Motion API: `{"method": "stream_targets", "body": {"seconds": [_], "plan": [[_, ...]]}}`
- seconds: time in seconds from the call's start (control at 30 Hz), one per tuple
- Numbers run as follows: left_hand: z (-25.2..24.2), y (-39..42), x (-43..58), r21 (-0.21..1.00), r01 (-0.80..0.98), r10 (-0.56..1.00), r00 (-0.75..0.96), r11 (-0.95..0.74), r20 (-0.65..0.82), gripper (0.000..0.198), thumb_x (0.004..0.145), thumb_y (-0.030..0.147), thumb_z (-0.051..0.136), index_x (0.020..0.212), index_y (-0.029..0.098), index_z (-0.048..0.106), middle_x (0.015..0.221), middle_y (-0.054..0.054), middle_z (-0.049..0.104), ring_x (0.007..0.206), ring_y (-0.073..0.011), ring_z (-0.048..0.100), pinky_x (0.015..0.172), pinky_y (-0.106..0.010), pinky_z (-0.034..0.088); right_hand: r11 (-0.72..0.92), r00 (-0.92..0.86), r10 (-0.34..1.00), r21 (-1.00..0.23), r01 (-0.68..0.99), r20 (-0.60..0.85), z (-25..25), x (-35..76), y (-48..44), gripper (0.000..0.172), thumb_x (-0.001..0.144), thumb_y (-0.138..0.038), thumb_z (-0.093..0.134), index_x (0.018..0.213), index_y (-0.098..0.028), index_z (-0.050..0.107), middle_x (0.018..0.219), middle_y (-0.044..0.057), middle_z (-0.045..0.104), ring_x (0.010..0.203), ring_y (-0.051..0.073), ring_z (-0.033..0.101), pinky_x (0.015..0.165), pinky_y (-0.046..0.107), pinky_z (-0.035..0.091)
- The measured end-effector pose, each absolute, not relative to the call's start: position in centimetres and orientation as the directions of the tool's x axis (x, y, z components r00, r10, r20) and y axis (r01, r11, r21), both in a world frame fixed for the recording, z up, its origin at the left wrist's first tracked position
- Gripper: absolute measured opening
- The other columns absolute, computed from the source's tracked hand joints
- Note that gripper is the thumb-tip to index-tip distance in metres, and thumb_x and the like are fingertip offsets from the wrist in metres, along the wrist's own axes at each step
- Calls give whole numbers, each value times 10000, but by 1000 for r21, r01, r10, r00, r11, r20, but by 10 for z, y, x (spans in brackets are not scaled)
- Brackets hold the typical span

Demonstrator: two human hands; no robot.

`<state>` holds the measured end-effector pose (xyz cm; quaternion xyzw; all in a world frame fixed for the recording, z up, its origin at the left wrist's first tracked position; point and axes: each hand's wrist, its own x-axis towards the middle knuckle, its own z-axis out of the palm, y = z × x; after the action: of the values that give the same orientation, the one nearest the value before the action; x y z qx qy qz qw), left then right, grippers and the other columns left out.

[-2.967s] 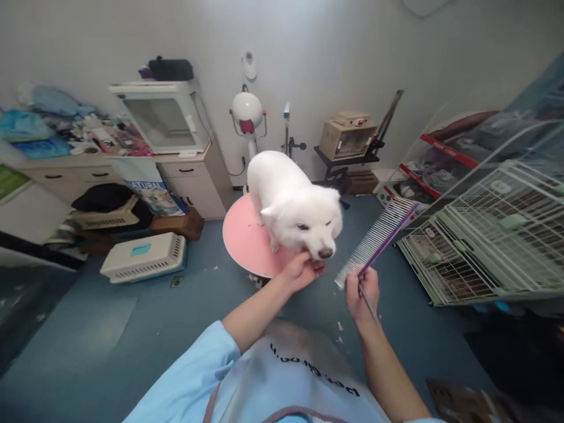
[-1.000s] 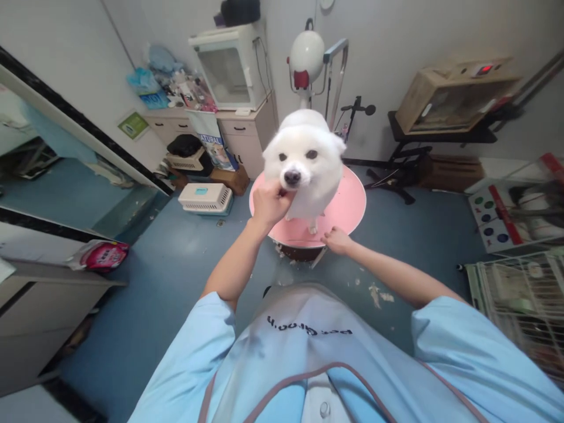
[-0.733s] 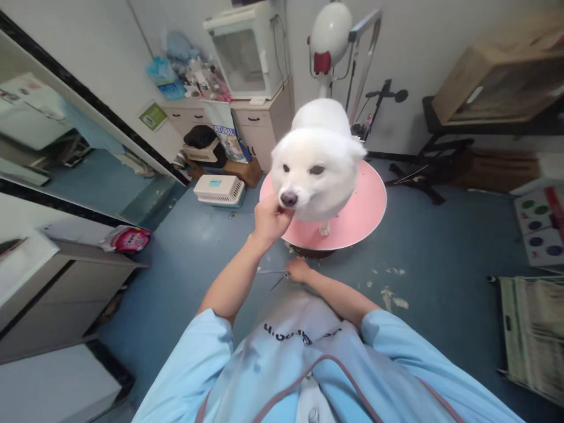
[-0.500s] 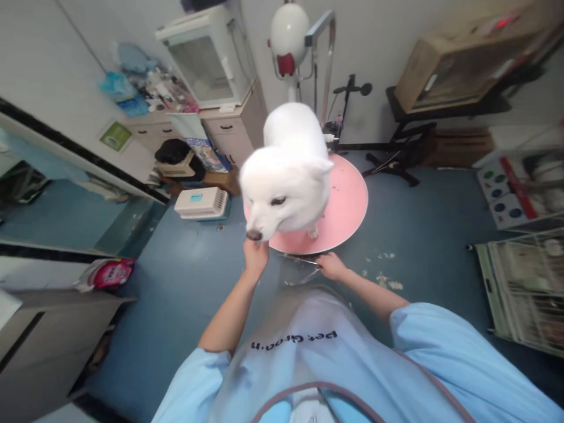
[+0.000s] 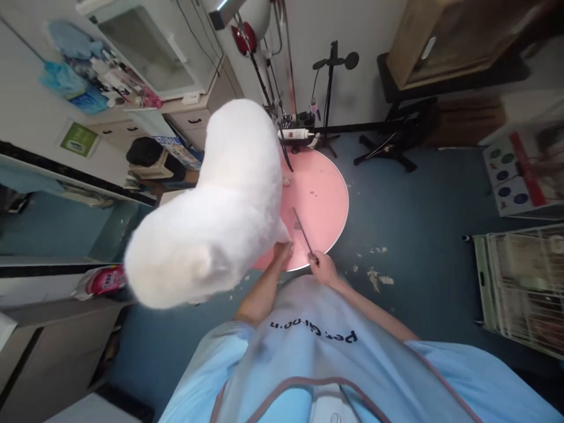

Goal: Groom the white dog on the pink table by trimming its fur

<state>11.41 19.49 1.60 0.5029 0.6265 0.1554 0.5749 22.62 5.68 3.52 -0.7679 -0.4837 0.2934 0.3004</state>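
Note:
A fluffy white dog (image 5: 240,158) stands on a round pink table (image 5: 326,194), its head turned to the left and hanging out past the rim. My left hand (image 5: 283,251) is closed around the lower part of one of the dog's front legs (image 5: 282,231), near the table's front edge. In my right hand (image 5: 324,267) is a metal comb (image 5: 302,234), its teeth pointing left and its tip reaching over the pink surface. Whether anything else is in the right hand's grip, I cannot tell. The dog's face is hidden from above.
A grooming arm (image 5: 224,13) with a hanging black strap (image 5: 284,150) rises behind the dog. A white bottle (image 5: 294,134) sits at the table's back edge. To the right stands a wire cage (image 5: 524,288); tufts of white hair (image 5: 379,279) lie on the floor.
The dog has swung its head left and down. My left hand has moved from under its muzzle to its front leg. The comb in my right hand now points up over the table.

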Motion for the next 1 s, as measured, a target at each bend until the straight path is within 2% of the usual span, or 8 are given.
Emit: {"method": "stream_targets", "body": {"seconds": [0.13, 0.3, 0.37, 0.53, 0.63, 0.73, 0.9, 1.0], "plan": [[8, 171, 135, 753, 490, 829, 103, 439, -550, 262, 746, 192, 627, 529, 155, 485, 474, -2, 474, 621, -139, 534, 572, -221, 375, -156, 145, 986, -746, 648, -80, 55, 240, 77, 192, 842, -205, 487, 922, -170, 657, 864, 68, 695, 839, 200, 594, 794, 289, 384], [13, 137, 127, 760, 500, 863, 48, 416, -504, 104, 720, 207, 664, 710, 162, 571, 667, -41, 619, 810, -190, 613, 706, -236, 450, -387, 148, 895, -570, 725, -421, 44, 280, 76, 188, 861, -223, 489, 876, -175, 670, 884, 86, 702, 836, 197, 609, 704, 261, 370], [13, 132, 122, 771, 504, 878, 52, 389, -476, 159, 703, 184, 684, 830, 166, 589, 815, -75, 665, 904, -211, 618, 804, -263, 462, -454, 197, 859, -522, 722, -473, 42, 291, 74, 248, 894, -229, 434, 894, -165, 674, 839, 100, 700, 779, 200, 614, 655, 264, 364], [8, 125, 122, 818, 482, 880, 175, 314, -441, 305, 681, 132, 691, 966, 185, 592, 1053, -98, 664, 1055, -229, 588, 961, -302, 433, -245, 48, 958, -720, 649, -283, 61, 278, 76, 220, 882, -272, 469, 927, -198, 671, 873, 66, 699, 836, 192, 611, 699, 255, 375], [12, 121, 122, 837, 470, 884, 212, 280, -416, 359, 667, 112, 695, 1001, 186, 588, 1106, -99, 643, 1096, -236, 570, 1007, -311, 406, -393, 114, 901, -677, 622, -419, 57, 270, 71, 159, 841, -270, 514, 822, -187, 649, 827, 70, 683, 807, 200, 598, 673, 261, 356], [21, 118, 116, 839, 485, 892, 226, 246, -392, 457, 655, 124, 717, 1084, 178, 569, 1091, -108, 636, 1076, -251, 576, 1002, -321, 407, -574, 204, 800, -619, 537, -565, 38, 278, 59, 200, 870, -271, 469, 809, -167, 629, 807, 82, 674, 785, 203, 599, 656, 260, 359], [33, 115, 106, 844, 517, 858, 361, 142, -365, 435, 680, 154, 692, 1096, 159, 564, 1023, -92, 633, 939, -231, 590, 909, -316, 450, -634, 208, 762, -639, 436, -614, 15, 295, 65, 356, 943, -358, 351, 881, -121, 610, 881, 135, 671, 849, 223, 612, 686, 269, 400], [37, 113, 103, 845, 528, 809, 461, 79, -364, 348, 688, 154, 659, 1025, 140, 575, 923, -65, 626, 816, -191, 581, 838, -309, 472, -660, 130, 735, -657, 364, -666, 15, 299, 80, 368, 927, -410, 407, 836, -119, 613, 786, 144, 656, 816, 236, 621, 673, 285, 411]]}}
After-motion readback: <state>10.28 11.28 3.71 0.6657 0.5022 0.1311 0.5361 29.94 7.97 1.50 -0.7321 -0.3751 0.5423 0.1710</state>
